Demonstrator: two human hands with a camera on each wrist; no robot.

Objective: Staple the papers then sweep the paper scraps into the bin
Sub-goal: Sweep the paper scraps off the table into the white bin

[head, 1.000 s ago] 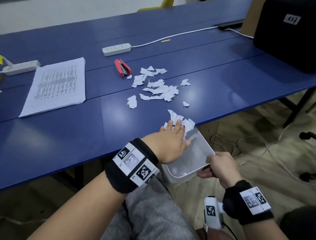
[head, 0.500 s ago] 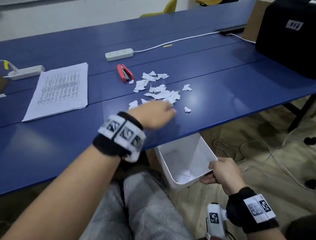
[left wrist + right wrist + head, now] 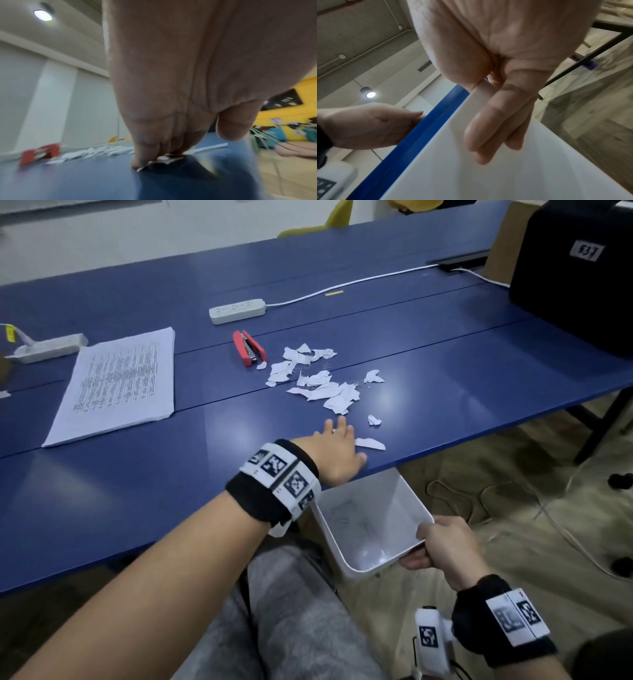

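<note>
Torn white scraps (image 3: 320, 385) lie mid-table (image 3: 445, 378), at 12 o'clock from the flat, straight-fingered left hand (image 3: 337, 455) pressing one scrap (image 3: 370, 443). The right hand (image 3: 442, 546) grips the white bin's (image 3: 356, 566) rim below the edge. Only the left wrist view shows fingertips (image 3: 139, 161) on paper.

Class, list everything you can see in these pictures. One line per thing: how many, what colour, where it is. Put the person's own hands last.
Table: one, blue, fills most of the head view.
Stack of papers: one, white and printed, left on the table.
Stapler: one, red, mid-table, left of the scraps.
Paper scraps: many, white, scattered mid-table; one by the left fingertips.
Power strips: two, white, far side of the table.
Bin: one, white, held below the table's near edge.
Black box: one, far right.
Left hand: flat on the table near the edge, fingers on a scrap.
Right hand: its grip is on the bin's rim.
</note>
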